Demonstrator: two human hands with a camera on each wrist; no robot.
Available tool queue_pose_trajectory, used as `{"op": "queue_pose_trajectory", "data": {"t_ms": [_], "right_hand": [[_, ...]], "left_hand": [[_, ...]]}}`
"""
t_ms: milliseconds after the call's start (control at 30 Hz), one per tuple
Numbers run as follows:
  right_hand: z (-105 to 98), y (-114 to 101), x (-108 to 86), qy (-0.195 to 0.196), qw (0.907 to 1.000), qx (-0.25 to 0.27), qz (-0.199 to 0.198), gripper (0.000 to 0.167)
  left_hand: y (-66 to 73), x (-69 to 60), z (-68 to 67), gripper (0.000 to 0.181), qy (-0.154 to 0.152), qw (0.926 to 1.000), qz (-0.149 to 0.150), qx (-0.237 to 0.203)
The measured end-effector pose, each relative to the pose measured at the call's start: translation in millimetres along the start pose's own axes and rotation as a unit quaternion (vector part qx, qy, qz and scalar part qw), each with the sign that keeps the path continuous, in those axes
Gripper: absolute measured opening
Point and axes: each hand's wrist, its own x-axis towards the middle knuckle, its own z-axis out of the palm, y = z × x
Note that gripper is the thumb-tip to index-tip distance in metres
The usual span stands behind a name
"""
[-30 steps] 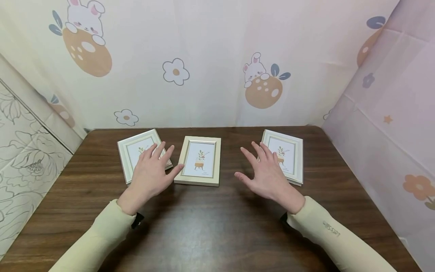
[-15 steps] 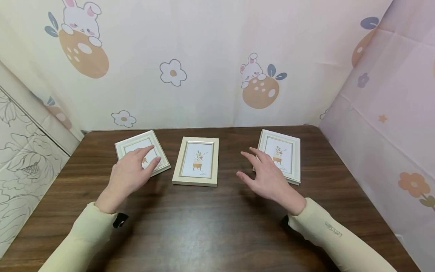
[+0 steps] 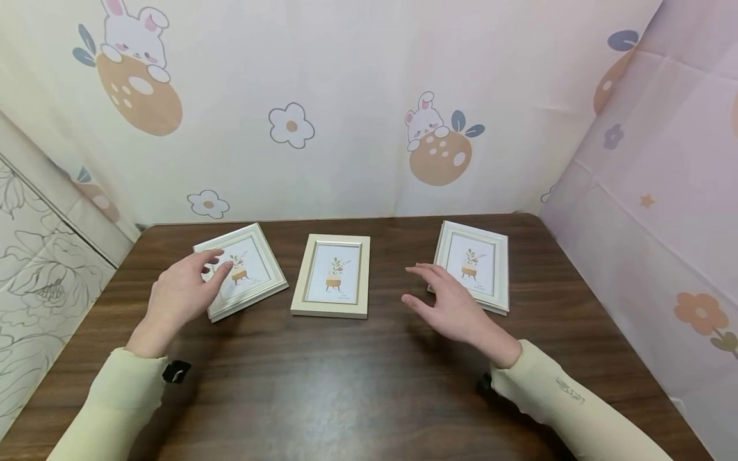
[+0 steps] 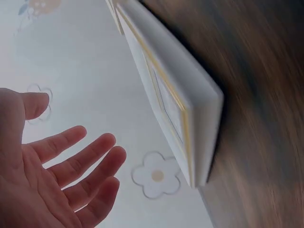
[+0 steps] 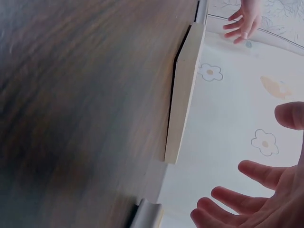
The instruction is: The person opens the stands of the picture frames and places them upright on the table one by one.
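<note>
On the table (image 3: 323, 390), the middle frame (image 3: 333, 272) lies flat, the left frame (image 3: 251, 275) askew to its left, the right frame (image 3: 473, 262) well off to its right. Your left hand (image 3: 181, 291) has drawn farther left of the middle frame, fingers relaxed and parted; your right hand (image 3: 452, 307), to its right, has loosely extended fingers. Both hold nothing, so seemingly no frame is being worked now.

A cream frame (image 3: 333, 276) obstructs the gap between my left hand (image 3: 180, 289) and right hand (image 3: 452, 305); nearer me than both, bare tabletop (image 3: 323, 384) leaves passage.
</note>
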Motion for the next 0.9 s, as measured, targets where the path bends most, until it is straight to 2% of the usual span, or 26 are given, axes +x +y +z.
{"op": "queue_pose_trajectory", "data": {"t_ms": [467,700,900], "right_hand": [[3,1,-5.5,-0.024,0.9984,0.051,0.001,0.06],[3,-1,-6.6,-0.025,0.9985,0.049,-0.005,0.057],[4,0,-7.9,-0.027,0.9985,0.046,-0.007,0.057]], "left_hand": [[-40.2,8.4,-7.2,0.05,-0.008,0.9991,-0.035,-0.023],[-59.5,16.0,-5.3,0.048,-0.009,0.9959,-0.045,-0.078],[-68.8,23.9,-4.7,0.052,-0.011,0.993,-0.049,-0.107]]}}
